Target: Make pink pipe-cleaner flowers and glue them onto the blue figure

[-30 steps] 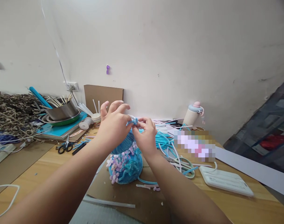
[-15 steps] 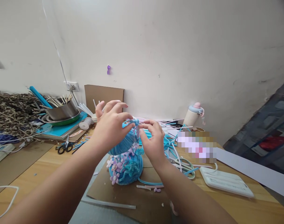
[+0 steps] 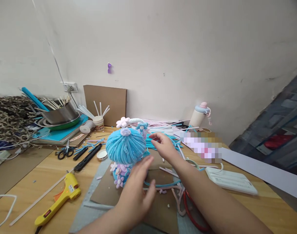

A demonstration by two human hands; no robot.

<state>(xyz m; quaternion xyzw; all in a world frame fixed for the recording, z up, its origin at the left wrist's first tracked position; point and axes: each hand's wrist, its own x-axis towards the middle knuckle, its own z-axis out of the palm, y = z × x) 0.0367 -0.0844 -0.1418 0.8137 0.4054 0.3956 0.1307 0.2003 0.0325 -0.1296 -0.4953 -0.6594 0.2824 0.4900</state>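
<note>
A blue pipe-cleaner ornament with a ribbed dome top point(image 3: 125, 148) stands upright on a cardboard sheet point(image 3: 103, 191). A lilac rosette point(image 3: 125, 131) sits on the dome, and a pale arched stem point(image 3: 136, 121) with a pink flower point(image 3: 123, 122) rises behind it. Small flowers point(image 3: 118, 181) cover its lower part. My left hand point(image 3: 138, 185) is in front of the ornament's lower right, thumb apart from the fingers, hiding part of the base. To the right of the blue flower point(image 3: 141, 126), my right hand point(image 3: 163, 146) has its fingers curved and apart, with nothing visible between them.
A yellow glue gun point(image 3: 62, 196) lies at left, near a black cutter point(image 3: 88, 157) and scissors point(image 3: 65, 151). Blue pipe cleaners point(image 3: 174, 142) are piled behind my right hand. A white power bank point(image 3: 231, 181) and a bottle point(image 3: 199, 117) stand to the right.
Both hands have come away from the top of the ornament. The left moved down to its lower front; the right shifted slightly right. The dome, arched stem and glue gun now show.
</note>
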